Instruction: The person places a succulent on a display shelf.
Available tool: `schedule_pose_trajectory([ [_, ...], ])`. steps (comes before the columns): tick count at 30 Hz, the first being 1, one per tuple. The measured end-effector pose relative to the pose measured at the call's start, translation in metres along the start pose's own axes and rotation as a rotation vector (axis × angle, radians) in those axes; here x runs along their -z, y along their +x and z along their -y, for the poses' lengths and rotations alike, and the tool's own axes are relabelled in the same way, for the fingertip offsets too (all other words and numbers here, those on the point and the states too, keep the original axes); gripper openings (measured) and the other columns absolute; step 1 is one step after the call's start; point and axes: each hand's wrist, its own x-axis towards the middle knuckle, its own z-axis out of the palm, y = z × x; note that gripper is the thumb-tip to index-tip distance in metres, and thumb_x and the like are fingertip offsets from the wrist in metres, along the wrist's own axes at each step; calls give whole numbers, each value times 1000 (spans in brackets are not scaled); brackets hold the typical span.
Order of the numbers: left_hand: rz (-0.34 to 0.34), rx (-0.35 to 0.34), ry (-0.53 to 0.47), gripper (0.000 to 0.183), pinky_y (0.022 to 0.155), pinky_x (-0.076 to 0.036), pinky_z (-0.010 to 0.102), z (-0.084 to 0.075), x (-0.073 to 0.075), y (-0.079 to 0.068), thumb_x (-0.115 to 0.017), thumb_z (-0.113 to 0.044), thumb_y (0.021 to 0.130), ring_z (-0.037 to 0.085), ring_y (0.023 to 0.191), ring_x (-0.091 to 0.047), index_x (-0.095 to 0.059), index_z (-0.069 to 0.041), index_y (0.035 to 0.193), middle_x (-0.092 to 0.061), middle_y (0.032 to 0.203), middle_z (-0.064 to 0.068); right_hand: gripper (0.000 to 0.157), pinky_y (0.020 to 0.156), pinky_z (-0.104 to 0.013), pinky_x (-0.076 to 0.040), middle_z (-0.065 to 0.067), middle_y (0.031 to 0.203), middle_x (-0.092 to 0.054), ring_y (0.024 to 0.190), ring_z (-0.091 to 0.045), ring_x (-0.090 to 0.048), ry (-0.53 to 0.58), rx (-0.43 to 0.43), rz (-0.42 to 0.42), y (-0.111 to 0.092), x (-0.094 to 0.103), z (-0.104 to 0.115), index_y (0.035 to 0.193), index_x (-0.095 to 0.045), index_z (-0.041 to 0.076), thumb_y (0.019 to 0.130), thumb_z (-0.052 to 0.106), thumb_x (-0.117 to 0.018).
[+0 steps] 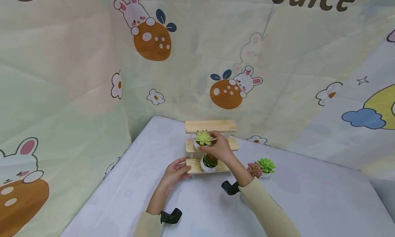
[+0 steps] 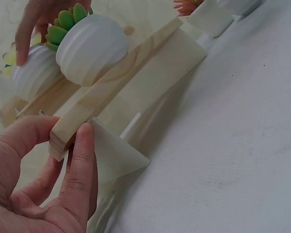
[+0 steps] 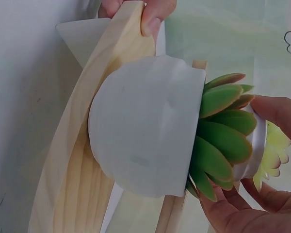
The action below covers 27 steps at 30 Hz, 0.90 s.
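Observation:
A three-step wooden stand (image 1: pixel 211 126) with pale supports stands on the white-covered table. My left hand (image 1: pixel 176 175) pinches the left end of its lowest board (image 2: pixel 121 73) between thumb and fingers. At the middle board, my right hand (image 1: pixel 220 148) grips a yellow-green potted succulent (image 1: pixel 203 138) by its white pot (image 2: pixel 36 73). Whether that pot bears fully on the board I cannot tell. On the lowest board sits a dark green potted succulent (image 3: pixel 223 131) with reddish tips, in a ribbed white pot (image 3: pixel 145 126), below the right hand.
Right of the stand, a reddish-pink succulent (image 1: pixel 255 169) and a bright green succulent (image 1: pixel 266 165) stand on the tablecloth (image 1: pixel 308 196), partly behind the right forearm. A printed cloth backdrop (image 1: pixel 191 58) rises behind the table and along its left side.

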Motion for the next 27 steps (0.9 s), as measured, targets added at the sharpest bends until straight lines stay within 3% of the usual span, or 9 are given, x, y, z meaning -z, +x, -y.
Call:
schedule_pose_trajectory([
  [17,-10,-7,0,49,71,-60,26,0,-2,0,-63,1,92,15,83,-68,-47,6,138,-64,117,21,70,80,-36,-55,-19,125,-55,101,-32,-58,28,33,21,-4,0,3,133,-49,-4,77,18,-84],
  [27,-18,-2,-22,48,71,-60,25,1,-3,1,-62,4,91,15,83,-67,-47,7,137,-65,114,19,67,73,-34,-56,-18,124,-53,101,-32,-57,67,4,-2,-15,13,-3,135,-51,5,77,17,-83],
])
